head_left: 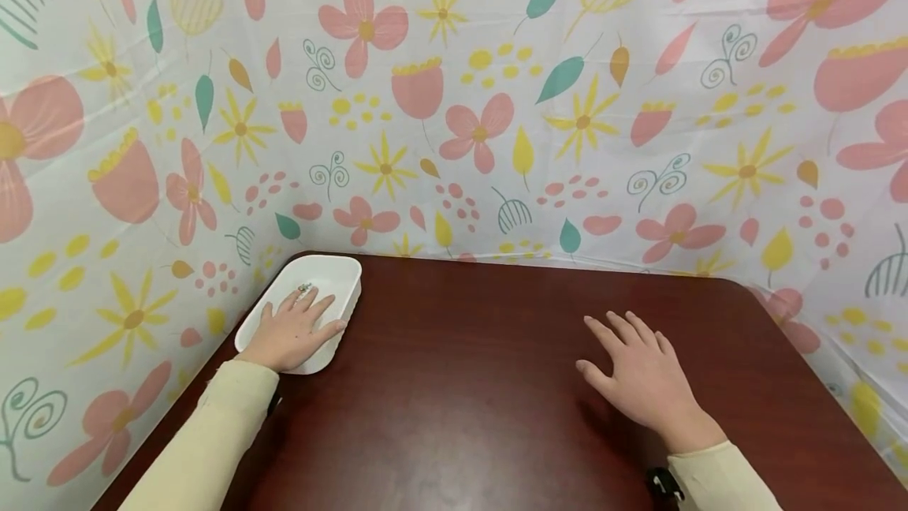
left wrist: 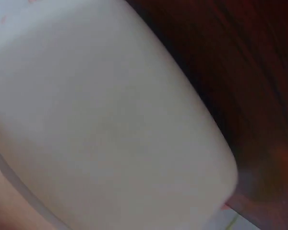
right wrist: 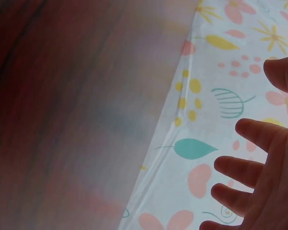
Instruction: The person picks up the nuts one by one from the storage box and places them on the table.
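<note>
Now, left hand (head_left: 291, 335) over rounded white tray (head_left: 333, 273), right hand (head_left: 644, 378) above glossy table (head_left: 461, 385), each grip spread, empty.

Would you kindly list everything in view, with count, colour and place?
Shallow tray: 1, white, at the table's far left
Small items: count unclear, greyish, inside the tray, too small to identify
Table: 1, dark reddish brown, beneath the tray
Floral cloth: sheet count unclear, white with pink, yellow and teal print, behind and beside the table
Wrist devices: 2, black, one at each wrist
Sleeves: 2, cream, on both forearms
Left hand: 1, bare, over the tray
Right hand: 1, bare, above the table's right side
</note>
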Action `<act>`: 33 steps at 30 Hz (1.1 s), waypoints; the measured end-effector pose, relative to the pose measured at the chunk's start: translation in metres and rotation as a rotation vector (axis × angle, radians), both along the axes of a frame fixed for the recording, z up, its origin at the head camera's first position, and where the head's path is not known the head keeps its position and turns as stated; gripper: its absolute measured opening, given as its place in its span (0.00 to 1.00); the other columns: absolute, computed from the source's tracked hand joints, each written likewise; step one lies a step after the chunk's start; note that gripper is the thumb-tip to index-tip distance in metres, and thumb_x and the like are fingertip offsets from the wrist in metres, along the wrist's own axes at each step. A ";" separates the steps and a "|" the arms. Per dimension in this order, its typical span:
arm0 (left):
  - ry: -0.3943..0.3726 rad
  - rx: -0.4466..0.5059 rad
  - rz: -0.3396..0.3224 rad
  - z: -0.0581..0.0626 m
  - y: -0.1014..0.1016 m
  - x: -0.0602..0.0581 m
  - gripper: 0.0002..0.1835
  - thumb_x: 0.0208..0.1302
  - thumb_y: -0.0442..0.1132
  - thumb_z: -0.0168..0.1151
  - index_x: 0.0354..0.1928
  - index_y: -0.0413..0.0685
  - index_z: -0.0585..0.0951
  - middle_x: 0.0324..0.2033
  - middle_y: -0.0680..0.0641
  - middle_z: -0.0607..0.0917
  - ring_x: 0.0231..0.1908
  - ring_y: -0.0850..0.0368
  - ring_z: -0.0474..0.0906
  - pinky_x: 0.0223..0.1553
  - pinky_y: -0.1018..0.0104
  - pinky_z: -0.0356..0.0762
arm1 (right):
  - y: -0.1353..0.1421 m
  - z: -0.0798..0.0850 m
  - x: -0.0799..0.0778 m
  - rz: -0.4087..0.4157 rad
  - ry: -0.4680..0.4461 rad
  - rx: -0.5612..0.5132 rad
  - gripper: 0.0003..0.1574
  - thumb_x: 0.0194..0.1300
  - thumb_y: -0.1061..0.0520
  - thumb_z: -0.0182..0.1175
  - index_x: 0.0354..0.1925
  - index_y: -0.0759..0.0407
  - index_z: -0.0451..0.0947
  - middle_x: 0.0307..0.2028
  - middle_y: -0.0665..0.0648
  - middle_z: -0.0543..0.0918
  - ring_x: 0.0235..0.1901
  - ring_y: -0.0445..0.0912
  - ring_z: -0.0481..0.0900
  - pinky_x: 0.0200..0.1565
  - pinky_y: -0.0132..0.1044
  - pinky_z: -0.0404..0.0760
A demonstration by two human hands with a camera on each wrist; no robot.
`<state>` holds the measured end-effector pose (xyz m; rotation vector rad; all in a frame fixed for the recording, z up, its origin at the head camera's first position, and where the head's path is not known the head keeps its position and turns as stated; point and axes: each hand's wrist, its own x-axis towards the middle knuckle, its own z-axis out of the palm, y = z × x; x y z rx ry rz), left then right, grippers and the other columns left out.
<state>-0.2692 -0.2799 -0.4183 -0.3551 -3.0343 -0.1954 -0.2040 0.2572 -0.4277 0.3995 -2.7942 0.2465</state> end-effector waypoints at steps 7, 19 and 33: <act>-0.009 -0.005 0.016 0.007 -0.015 -0.008 0.43 0.72 0.73 0.38 0.74 0.49 0.69 0.74 0.36 0.63 0.72 0.29 0.53 0.61 0.20 0.41 | 0.000 0.002 -0.001 -0.005 0.013 0.003 0.45 0.67 0.32 0.60 0.73 0.51 0.68 0.70 0.68 0.67 0.70 0.68 0.57 0.61 0.74 0.55; -0.055 0.056 -0.001 -0.001 -0.039 -0.024 0.44 0.72 0.73 0.37 0.73 0.46 0.69 0.73 0.35 0.64 0.72 0.31 0.56 0.60 0.20 0.44 | -0.001 0.003 0.001 -0.001 0.002 0.009 0.44 0.68 0.31 0.58 0.73 0.50 0.67 0.70 0.67 0.66 0.71 0.68 0.55 0.61 0.74 0.55; -0.067 0.070 -0.016 -0.001 -0.047 -0.036 0.45 0.73 0.71 0.38 0.72 0.40 0.69 0.70 0.32 0.68 0.70 0.32 0.61 0.62 0.25 0.53 | -0.002 0.000 0.003 0.014 -0.001 0.010 0.44 0.67 0.32 0.60 0.73 0.51 0.68 0.70 0.67 0.67 0.71 0.67 0.57 0.61 0.72 0.59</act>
